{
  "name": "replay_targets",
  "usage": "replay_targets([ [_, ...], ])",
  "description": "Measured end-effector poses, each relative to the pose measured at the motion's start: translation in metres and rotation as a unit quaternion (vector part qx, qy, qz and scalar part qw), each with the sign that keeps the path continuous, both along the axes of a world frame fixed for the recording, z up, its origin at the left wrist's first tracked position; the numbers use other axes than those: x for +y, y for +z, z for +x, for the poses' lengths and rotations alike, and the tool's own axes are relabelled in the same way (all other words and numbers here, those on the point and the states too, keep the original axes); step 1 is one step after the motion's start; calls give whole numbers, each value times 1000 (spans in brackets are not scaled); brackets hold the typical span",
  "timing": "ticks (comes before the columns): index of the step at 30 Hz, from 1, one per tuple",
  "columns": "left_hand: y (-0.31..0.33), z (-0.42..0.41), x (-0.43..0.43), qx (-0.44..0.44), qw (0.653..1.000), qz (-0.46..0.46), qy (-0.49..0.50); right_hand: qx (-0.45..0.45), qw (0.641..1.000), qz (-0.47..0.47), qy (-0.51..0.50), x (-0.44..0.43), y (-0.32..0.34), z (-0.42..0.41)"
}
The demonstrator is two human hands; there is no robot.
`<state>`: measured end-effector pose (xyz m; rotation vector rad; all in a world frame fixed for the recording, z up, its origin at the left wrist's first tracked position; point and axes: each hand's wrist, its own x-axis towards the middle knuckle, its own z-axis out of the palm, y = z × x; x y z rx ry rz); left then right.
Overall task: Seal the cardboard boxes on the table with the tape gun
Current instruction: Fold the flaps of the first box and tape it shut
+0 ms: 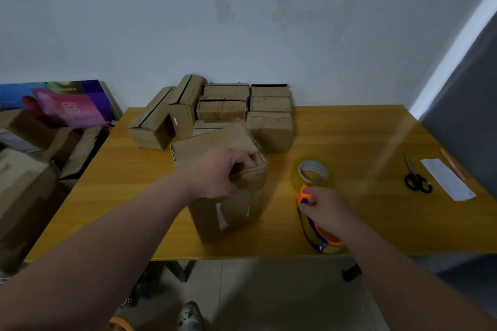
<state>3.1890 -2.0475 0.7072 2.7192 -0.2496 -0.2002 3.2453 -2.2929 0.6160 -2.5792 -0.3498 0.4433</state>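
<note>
A brown cardboard box stands near the front middle of the yellow table. My left hand grips its top edge, fingers curled over the rim. To the right, my right hand holds the orange and blue tape gun, which rests on the table with a clear tape roll in it. A loose roll of clear tape lies just beyond the gun. Several more cardboard boxes are piled at the back of the table against the wall.
Black scissors, a white paper strip and an orange pen lie at the table's right side. Left of the table are stacked cartons and a purple printed box. A foot in a sandal shows below.
</note>
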Motion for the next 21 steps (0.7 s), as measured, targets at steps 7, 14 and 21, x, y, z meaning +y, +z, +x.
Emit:
replay_targets([
  [7, -9, -4, -6, -94, 992, -58, 64, -18, 988, 151, -31, 23, 33, 4],
  [14, -29, 9, -18, -144, 977, -59, 149, 76, 946, 306, -78, 52, 67, -8],
  [21, -37, 17, -14, -151, 970, -113, 155, 187, 923, 322, -96, 68, 67, -14],
])
